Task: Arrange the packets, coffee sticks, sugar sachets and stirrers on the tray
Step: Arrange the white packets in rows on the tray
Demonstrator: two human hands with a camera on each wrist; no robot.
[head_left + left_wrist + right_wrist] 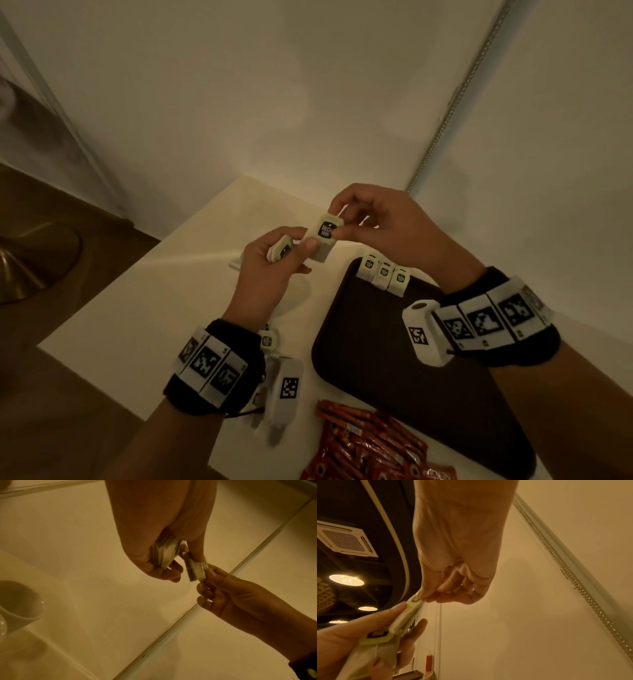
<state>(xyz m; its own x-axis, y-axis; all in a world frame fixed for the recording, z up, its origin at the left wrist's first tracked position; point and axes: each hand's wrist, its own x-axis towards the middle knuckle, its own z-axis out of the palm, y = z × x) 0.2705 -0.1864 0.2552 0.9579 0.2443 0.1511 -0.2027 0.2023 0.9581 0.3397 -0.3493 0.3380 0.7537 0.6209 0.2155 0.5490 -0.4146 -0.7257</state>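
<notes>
Above the white table, my left hand (284, 250) grips a small stack of pale tea packets (281, 249), and its thumb touches one more packet (323, 236). My right hand (356, 219) pinches the top of that packet (195, 568) with thumb and forefinger. Three matching packets (383, 272) lean in a row at the far edge of the dark tray (394, 370). Red coffee sticks (370, 442) lie in a heap near the tray's front left corner. In the right wrist view the pinched packet (415, 600) sits just above the left hand's stack (378, 639).
One loose packet (269, 339) lies on the table (164, 291) by my left wrist. A white cup (18, 601) stands left of the hands in the left wrist view. Walls meet in a corner just behind the table.
</notes>
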